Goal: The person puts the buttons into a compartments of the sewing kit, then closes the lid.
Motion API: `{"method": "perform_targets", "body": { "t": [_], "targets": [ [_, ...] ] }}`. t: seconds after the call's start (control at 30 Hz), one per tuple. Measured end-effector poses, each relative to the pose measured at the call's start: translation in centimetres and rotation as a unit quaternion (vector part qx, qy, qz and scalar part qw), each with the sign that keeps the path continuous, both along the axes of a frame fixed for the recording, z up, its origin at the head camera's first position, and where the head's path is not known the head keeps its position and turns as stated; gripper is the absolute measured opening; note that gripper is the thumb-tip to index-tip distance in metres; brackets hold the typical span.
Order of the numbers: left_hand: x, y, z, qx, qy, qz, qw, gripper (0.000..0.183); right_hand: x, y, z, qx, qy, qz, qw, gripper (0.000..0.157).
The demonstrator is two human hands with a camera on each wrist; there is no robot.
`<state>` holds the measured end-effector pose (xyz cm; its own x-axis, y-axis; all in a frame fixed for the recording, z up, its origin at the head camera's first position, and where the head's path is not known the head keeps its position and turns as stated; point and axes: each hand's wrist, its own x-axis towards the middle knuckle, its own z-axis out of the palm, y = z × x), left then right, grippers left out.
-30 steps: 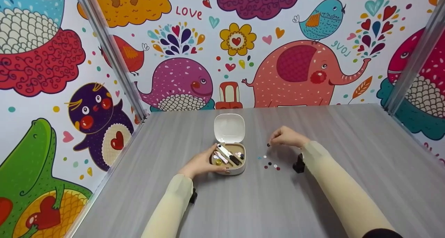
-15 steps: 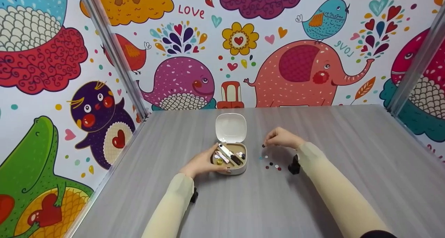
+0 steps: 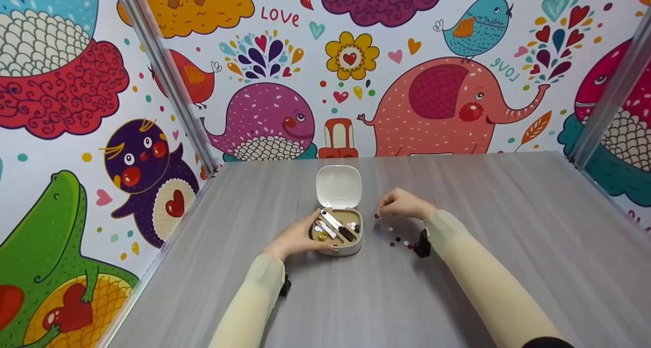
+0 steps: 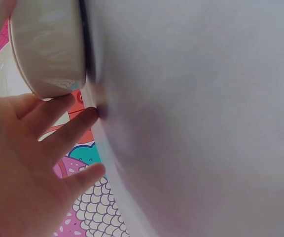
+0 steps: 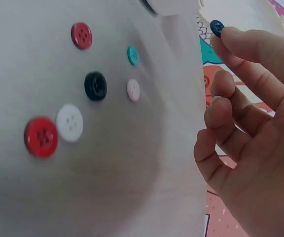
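My left hand [image 3: 295, 237] holds the left side of a small white sewing box [image 3: 348, 249], thumb along its front and fingers behind. The hinged lid [image 3: 339, 186] stands raised. Inside, a long white-and-black tool [image 3: 336, 224] lies across tan compartments, with a small gold round item [image 3: 323, 236] to its left and several buttons [image 3: 353, 226] to its right. Between thumb and forefinger, my right hand [image 3: 405, 204] pinches a dark four-hole button [image 5: 217, 28] above the table, just right of the box. Its other fingers are loosely bent.
Loose buttons lie on the grey table [image 3: 457, 185] right of the box: a red one [image 5: 81, 35], a teal one [image 5: 133, 56], a black one [image 5: 95, 86], a pale pink one [image 5: 133, 90], a white one [image 5: 70, 123] and another red one [image 5: 41, 137]. A cartoon-printed wall [image 3: 285, 119] stands behind.
My right hand has moved left towards the box, carrying the dark button. The left hand keeps its hold on the box, which stays in place.
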<state>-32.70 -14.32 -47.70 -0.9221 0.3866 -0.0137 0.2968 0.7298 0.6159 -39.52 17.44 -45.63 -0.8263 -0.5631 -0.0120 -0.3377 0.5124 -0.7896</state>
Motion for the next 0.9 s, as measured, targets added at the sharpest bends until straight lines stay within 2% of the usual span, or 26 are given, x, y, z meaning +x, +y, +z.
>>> {"method": "perform_targets", "body": {
  "t": [0.23, 0.5, 0.9],
  "targets": [
    [0.1, 0.1, 0.1, 0.007, -0.003, 0.000, 1.0000, 0.113, 0.2, -1.0, 0.3, -0.006, -0.005, 0.011, 1.000, 0.014],
    [0.0, 0.1, 0.1, 0.010, -0.007, 0.002, 0.9999, 0.113, 0.2, -2.0, 0.4, 0.014, -0.004, 0.005, 1.000, 0.012],
    [0.1, 0.1, 0.2, 0.022, -0.011, 0.000, 0.9997, 0.114, 0.5, -3.8, 0.4, 0.011, 0.046, 0.009, 0.999, 0.011]
  ]
}}
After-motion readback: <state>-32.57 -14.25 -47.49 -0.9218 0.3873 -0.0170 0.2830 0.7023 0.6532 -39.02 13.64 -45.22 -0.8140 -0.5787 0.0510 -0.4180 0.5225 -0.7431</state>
